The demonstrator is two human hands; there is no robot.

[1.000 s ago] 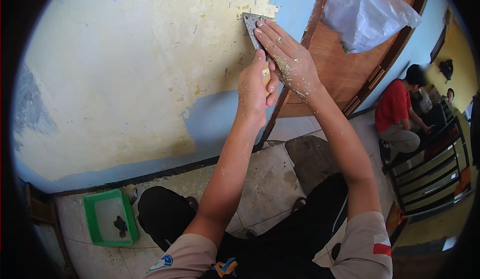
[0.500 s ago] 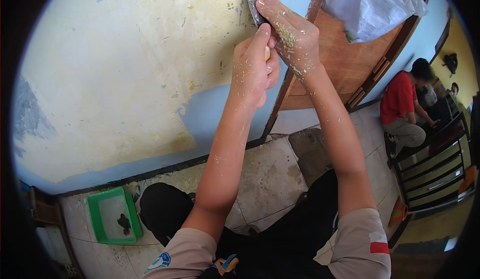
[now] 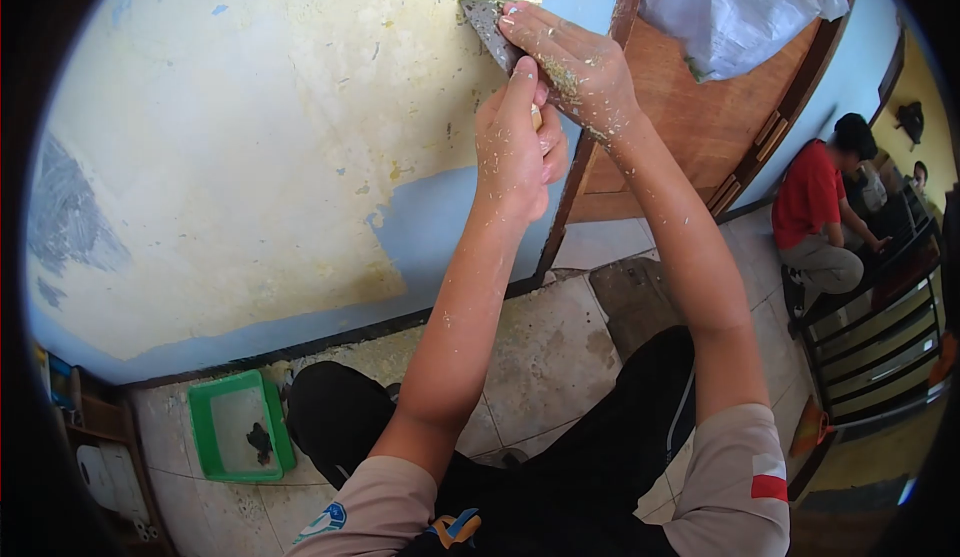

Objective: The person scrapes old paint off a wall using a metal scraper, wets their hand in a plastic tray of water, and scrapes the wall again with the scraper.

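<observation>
My left hand [image 3: 515, 142] is wrapped round the light handle of a metal scraper [image 3: 487, 29], thumb pointing up the handle. The scraper's wide blade lies against the wall [image 3: 250, 137], where pale yellow shows beside remaining blue paint. Just to the right, my right hand [image 3: 578, 69] rests its fingers on the blade, pressed together, with the thumb side hidden. Flakes of paint stick to the back of the right hand and to both forearms.
A wooden door [image 3: 680, 127] with a white plastic bag [image 3: 735, 12] stands at right. A green tray [image 3: 198, 427] holding a dark object sits on the floor, lower left. A person in red [image 3: 808, 192] crouches by a black slatted bench [image 3: 880, 342]. A brown mat [image 3: 632, 307] lies below the door.
Both hands and the scraper first moved up along the wall, then slightly left and down. The blade is turned more to the left now. The view has shifted a little.
</observation>
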